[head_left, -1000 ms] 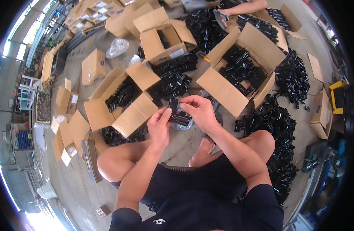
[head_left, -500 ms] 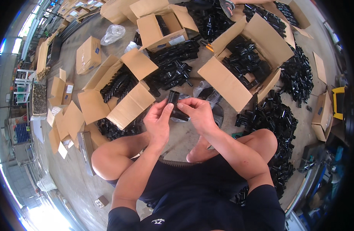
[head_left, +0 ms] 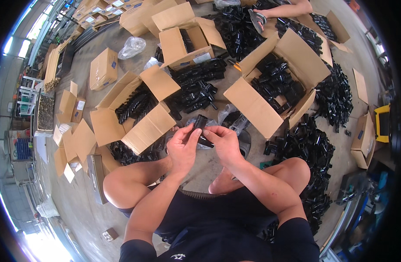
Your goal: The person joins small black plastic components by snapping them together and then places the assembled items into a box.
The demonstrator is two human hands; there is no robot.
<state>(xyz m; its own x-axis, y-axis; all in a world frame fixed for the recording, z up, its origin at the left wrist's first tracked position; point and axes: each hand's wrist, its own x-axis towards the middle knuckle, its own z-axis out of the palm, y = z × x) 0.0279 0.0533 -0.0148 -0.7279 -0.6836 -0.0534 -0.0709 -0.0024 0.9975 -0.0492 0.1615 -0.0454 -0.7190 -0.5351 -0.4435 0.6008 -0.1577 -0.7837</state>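
A glossy black tubular part [head_left: 200, 122], like a short pipe fitting with a side branch, is held between my two hands above the floor. My left hand [head_left: 183, 148] grips it with the thumb along its near side. My right hand [head_left: 225, 142] pinches its right side with thumb and fingertips, partly hiding the branch. Beyond my hands lies a heap of similar black parts [head_left: 196, 92] with clear plastic wrapping [head_left: 235, 118] beside it. An open carton [head_left: 148, 131] at the left holds black parts in rows; another open carton [head_left: 253, 107] at the right holds them loosely.
Large piles of black parts [head_left: 307, 146] cover the floor by my right knee. A third open carton [head_left: 178, 46] stands farther back, near a closed carton [head_left: 103, 68]. Another person's sandalled foot [head_left: 258, 20] is at the far right. A yellow-framed object [head_left: 382, 123] stands at the right edge.
The black part has turned slightly in my fingers, both hands still on it. The whole view has tilted up a little, showing more of the other person's leg.
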